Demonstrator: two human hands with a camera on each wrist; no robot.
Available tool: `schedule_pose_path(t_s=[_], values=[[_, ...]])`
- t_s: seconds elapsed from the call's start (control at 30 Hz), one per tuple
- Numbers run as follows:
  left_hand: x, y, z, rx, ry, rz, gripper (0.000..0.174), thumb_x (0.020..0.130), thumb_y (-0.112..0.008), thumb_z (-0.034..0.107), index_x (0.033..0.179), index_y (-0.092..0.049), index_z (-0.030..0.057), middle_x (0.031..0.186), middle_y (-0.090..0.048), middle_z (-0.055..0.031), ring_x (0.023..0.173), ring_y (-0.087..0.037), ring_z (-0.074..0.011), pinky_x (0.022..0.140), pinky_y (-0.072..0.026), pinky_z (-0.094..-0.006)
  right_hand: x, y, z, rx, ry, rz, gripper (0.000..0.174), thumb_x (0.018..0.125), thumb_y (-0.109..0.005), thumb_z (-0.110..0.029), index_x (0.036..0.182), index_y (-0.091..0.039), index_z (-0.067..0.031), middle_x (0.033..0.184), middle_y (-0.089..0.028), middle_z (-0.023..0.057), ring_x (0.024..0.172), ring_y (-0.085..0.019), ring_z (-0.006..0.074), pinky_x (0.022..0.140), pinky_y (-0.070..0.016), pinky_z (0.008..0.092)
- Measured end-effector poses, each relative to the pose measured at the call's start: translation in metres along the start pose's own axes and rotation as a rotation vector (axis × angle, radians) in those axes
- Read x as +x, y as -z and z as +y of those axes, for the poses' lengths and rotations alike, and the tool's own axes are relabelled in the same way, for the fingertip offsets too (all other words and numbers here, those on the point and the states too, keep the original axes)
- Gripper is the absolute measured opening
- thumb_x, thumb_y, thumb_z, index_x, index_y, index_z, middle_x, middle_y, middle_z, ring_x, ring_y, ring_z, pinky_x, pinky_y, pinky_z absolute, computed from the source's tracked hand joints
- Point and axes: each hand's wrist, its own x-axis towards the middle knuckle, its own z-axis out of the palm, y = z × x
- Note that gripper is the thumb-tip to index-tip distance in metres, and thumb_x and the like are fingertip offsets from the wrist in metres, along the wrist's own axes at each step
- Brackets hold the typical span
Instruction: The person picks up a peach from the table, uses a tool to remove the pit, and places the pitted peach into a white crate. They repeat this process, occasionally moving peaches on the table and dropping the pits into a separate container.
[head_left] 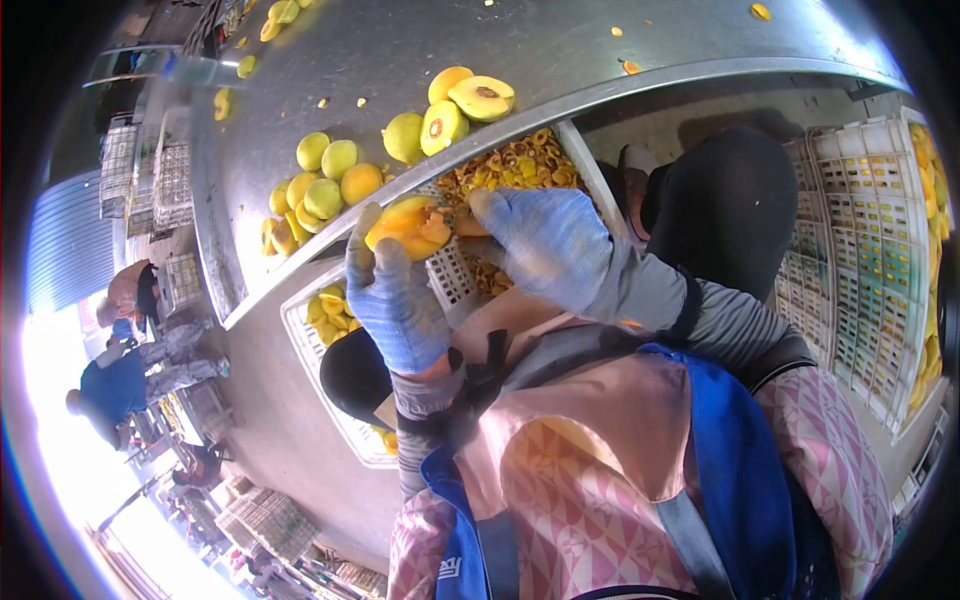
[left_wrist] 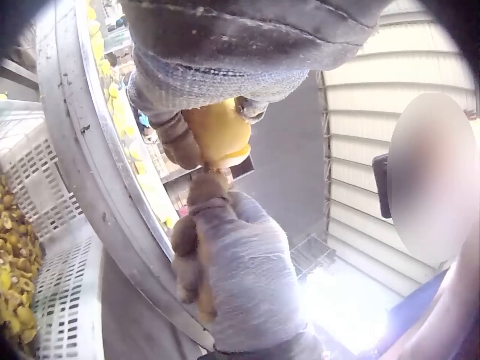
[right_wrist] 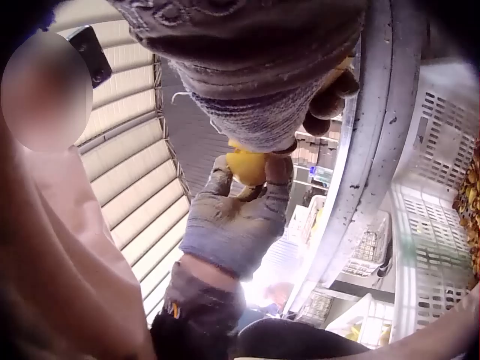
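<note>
My gloved left hand (head_left: 400,310) holds a cut yellow peach (head_left: 408,228) between thumb and fingers, over the crate by the table edge. My gloved right hand (head_left: 560,245) meets it from the other side, its thumb and fingertips right at the cut face. In the left wrist view, the right hand's fingers curl round a slim yellowish handle (left_wrist: 206,304); I cannot tell what kind of tool it belongs to. The peach (right_wrist: 247,166) also shows between the left thumb and fingers in the right wrist view. Torn orange flesh marks its side near the right hand.
Whole and halved peaches (head_left: 322,198) lie along the edge of the metal table (head_left: 560,60). Below it, a white crate holds brown pits and scraps (head_left: 515,165). Another crate (head_left: 297,318) with yellow pieces stands by my left knee, and stacked crates (head_left: 860,260) stand at right. People work farther left.
</note>
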Motion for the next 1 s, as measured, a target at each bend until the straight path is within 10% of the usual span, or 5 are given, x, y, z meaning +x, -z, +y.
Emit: schedule_pose_path(t_s=[0.13,0.53,0.8,1.0], values=[[-0.001,0.003,-0.002,0.016,0.004,-0.02,0.054,0.094,-0.063,0.029,0.131,-0.047,-0.0065,0.122,-0.058,-0.02,0.109,-0.061,-0.0296,0.091,-0.0543,-0.0425,0.002,-0.009,0.006,-0.11,0.0,0.03,0.014,0.092,-0.054,-0.015,0.104,-0.058,-0.0076,0.075,-0.066,0.0122,0.067,-0.068,0.0294,0.052,-0.0529,0.0397],[-0.006,0.029,-0.003,-0.066,0.055,-0.046,0.058,0.093,-0.064,0.031,0.134,-0.046,-0.0059,0.12,-0.059,-0.0185,0.108,-0.061,-0.0293,0.09,-0.0543,-0.0423,0.003,-0.002,0.019,-0.16,-0.288,-0.149,0.023,0.085,-0.068,-0.023,0.099,-0.059,-0.0064,0.092,-0.068,0.0133,0.084,-0.067,0.0323,0.07,-0.0537,0.0405],[-0.01,0.024,-0.002,0.007,0.078,-0.041,0.059,0.093,-0.064,0.032,0.134,-0.045,-0.0063,0.12,-0.059,-0.0178,0.108,-0.061,-0.027,0.091,-0.0535,-0.0395,0.001,-0.003,-0.003,-0.145,0.224,0.169,0.024,0.078,-0.069,-0.013,0.098,-0.056,-0.0071,0.077,-0.065,0.011,0.066,-0.067,0.0292,0.056,-0.0532,0.0374],[-0.009,0.025,-0.002,-0.115,0.207,-0.014,0.06,0.097,-0.057,0.035,0.135,-0.042,-0.0082,0.12,-0.059,-0.0198,0.108,-0.062,-0.0292,0.089,-0.0558,-0.0384,0.0,-0.002,0.002,-0.167,0.174,0.046,0.022,0.082,-0.064,-0.014,0.101,-0.056,-0.0079,0.072,-0.063,0.0106,0.063,-0.066,0.0286,0.05,-0.0514,0.0392]])
